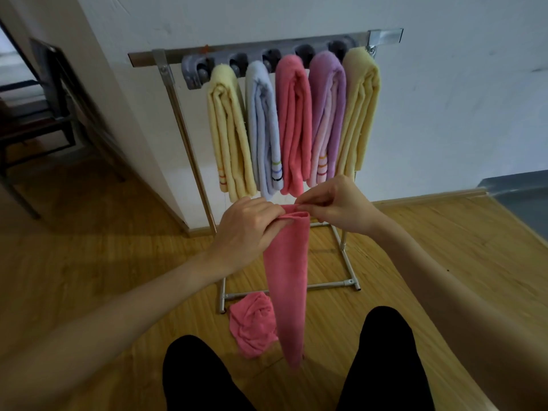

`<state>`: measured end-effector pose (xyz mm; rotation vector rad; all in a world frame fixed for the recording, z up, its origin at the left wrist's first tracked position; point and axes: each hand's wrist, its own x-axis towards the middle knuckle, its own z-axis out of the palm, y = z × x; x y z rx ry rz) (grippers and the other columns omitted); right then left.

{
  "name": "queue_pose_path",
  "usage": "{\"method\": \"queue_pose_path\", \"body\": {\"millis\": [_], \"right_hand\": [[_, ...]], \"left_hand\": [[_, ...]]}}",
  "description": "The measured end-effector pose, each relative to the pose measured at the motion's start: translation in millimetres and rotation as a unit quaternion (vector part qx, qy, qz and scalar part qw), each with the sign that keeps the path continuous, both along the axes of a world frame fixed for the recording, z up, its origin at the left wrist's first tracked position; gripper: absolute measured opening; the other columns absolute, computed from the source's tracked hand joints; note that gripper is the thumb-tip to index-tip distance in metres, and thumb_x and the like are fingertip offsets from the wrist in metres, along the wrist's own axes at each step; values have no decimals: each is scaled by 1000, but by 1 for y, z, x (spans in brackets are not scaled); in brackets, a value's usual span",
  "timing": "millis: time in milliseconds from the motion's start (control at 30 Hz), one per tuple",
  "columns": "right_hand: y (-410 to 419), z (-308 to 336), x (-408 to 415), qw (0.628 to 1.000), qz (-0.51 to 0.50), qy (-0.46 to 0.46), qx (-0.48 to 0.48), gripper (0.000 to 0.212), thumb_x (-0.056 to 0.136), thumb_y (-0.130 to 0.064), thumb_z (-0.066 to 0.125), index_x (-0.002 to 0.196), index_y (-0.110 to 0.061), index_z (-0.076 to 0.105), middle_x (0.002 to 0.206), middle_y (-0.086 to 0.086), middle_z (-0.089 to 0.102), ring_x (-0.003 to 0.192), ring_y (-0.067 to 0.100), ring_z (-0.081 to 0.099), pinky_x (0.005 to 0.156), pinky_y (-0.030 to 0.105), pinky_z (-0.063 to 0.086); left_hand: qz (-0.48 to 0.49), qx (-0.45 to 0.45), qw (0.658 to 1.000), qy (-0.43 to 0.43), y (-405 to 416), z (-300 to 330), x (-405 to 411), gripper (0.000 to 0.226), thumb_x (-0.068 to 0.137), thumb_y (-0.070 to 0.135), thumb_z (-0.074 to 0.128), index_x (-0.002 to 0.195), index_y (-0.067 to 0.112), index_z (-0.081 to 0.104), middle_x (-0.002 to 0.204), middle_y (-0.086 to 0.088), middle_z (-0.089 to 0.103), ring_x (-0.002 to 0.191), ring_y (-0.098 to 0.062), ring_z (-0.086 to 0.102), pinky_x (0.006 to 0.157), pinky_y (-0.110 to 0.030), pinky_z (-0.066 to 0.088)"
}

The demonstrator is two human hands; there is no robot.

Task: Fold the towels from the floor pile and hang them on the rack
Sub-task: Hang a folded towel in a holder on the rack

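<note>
A pink towel (287, 277) hangs folded lengthwise in front of me, its lower end dangling between my knees. My left hand (246, 229) grips its top edge from the left, and my right hand (335, 203) pinches the same edge from the right. On the floor below lies a second, crumpled pink towel (252, 324). Behind it stands the metal rack (178, 96), with several folded towels on its bar: yellow (228, 126), pale blue (264, 126), pink (293, 120), purple (326, 114) and another yellow (358, 108).
The rack's base frame (326, 284) rests on the wooden floor (118, 262) close to the white wall (459, 114). A dark chair (38, 120) stands in a doorway at the left. My legs in black trousers (382, 360) fill the bottom of the view.
</note>
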<state>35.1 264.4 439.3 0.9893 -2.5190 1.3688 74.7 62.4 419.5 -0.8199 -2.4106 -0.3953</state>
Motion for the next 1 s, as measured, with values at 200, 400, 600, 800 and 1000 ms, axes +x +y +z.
{"method": "queue_pose_path", "body": {"millis": [200, 400, 600, 800, 1000], "right_hand": [[1, 0, 1, 998, 21, -53, -23, 12, 83, -2, 69, 94, -3, 74, 71, -13, 70, 63, -2, 66, 61, 10, 47], [-2, 0, 4, 997, 31, -68, -36, 13, 86, 0, 65, 97, -3, 72, 82, -1, 73, 77, 7, 71, 70, 17, 53], [-2, -8, 7, 979, 19, -147, -138, 21, 87, -6, 65, 107, 0, 67, 75, 4, 71, 69, 11, 67, 64, 21, 53], [-3, -11, 8, 959, 22, -172, -226, 31, 77, 9, 69, 106, -3, 67, 99, 11, 73, 93, 22, 71, 80, 28, 57], [-12, -5, 0, 956, 13, -150, -252, 19, 86, 3, 63, 103, -4, 67, 92, 2, 73, 91, 15, 69, 82, 24, 53]], "left_hand": [[22, 34, 999, -15, 1, -3, -1, 31, 94, 39, 55, 86, 13, 69, 73, 2, 66, 66, -11, 58, 65, -30, 46], [34, 47, 998, -15, 5, -1, -1, 35, 91, 44, 54, 77, 15, 67, 62, 3, 61, 56, -10, 52, 61, -25, 41], [70, 65, 995, 3, 5, 1, -4, 28, 90, 40, 59, 75, 17, 67, 58, 4, 58, 53, -6, 42, 55, -23, 36], [60, 69, 996, 14, 6, 17, -8, 34, 88, 46, 58, 75, 16, 66, 59, 11, 49, 51, -6, 45, 54, -20, 32], [39, 30, 999, 12, -3, 45, -5, 34, 87, 45, 54, 91, 16, 72, 71, 4, 68, 63, -9, 59, 70, -24, 44]]}}
